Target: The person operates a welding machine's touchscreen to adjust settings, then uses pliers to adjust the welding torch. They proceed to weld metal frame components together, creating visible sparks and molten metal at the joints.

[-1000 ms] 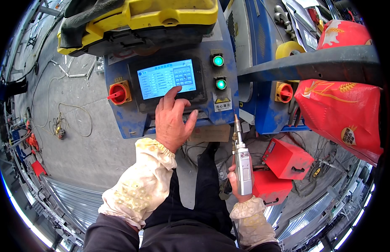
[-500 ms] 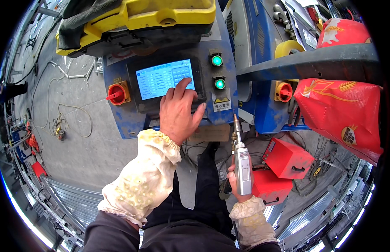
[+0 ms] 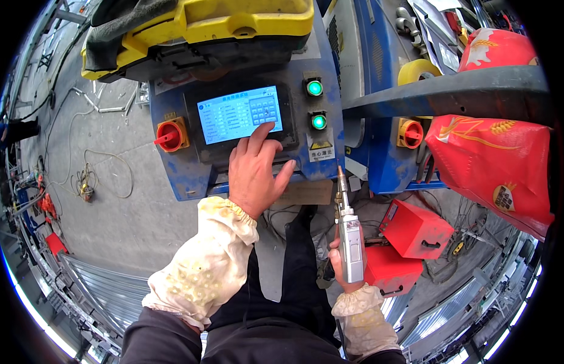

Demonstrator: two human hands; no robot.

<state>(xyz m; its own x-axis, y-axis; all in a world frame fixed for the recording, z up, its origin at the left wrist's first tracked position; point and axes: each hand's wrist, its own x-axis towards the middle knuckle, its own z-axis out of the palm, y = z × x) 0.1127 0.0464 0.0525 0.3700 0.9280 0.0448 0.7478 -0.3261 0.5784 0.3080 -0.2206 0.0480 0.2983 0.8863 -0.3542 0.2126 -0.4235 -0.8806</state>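
A touchscreen (image 3: 224, 121) sits on the machine (image 3: 188, 177) between a rotary switch (image 3: 171, 134) at left and two buttons (image 3: 319, 122) at right; a toolbox (image 3: 264, 24) lies behind it, the left hand (image 3: 251, 179) before it.

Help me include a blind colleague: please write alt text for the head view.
A person's left hand reaches to the lower right of a lit screen on a blue machine, while the right hand holds a silver tool, aimed away from the body. Two green lights sit right of the screen.
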